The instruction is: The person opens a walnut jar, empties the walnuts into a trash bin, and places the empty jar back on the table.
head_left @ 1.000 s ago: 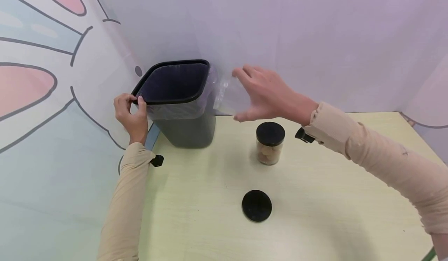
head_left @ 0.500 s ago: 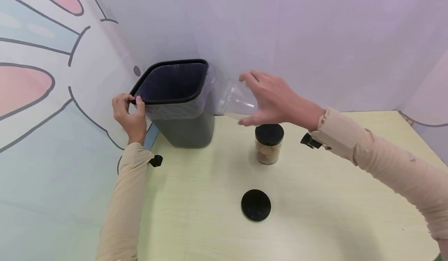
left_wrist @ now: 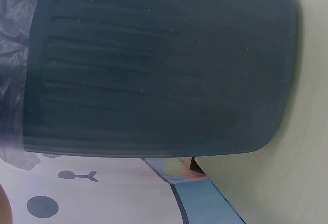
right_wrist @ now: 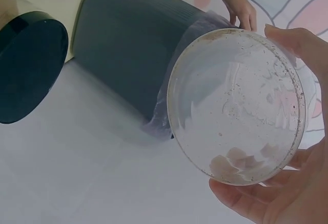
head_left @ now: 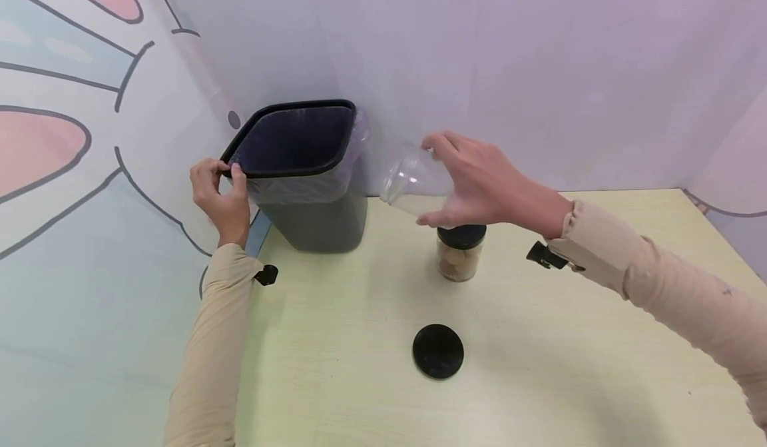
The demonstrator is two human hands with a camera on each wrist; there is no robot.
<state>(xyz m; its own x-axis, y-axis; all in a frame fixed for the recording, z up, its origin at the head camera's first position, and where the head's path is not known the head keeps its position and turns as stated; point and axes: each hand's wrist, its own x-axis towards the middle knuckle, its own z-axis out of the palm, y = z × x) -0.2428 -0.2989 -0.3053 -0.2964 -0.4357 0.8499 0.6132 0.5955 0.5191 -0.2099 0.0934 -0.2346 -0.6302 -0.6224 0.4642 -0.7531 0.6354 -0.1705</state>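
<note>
My left hand pinches the near left corner of the black rim on a grey trash bin. A translucent liner folds over that rim. To the bin's right, my right hand grips a clear jar by its base end, lidless and tipped on its side above the table, mouth toward the bin. Through its base in the right wrist view, small crumbs show on the jar. The left wrist view is filled mostly by the bin's ribbed side.
Below the right hand stands a second clear jar with a black lid and pale tan pieces inside. A loose black lid lies nearer on the pale table. Fabric walls rise behind and at the left.
My right hand has moved right, down and toward me, carrying the tipped jar away from the bin; it now overlaps the second jar's lid. The left hand stays on the rim.
</note>
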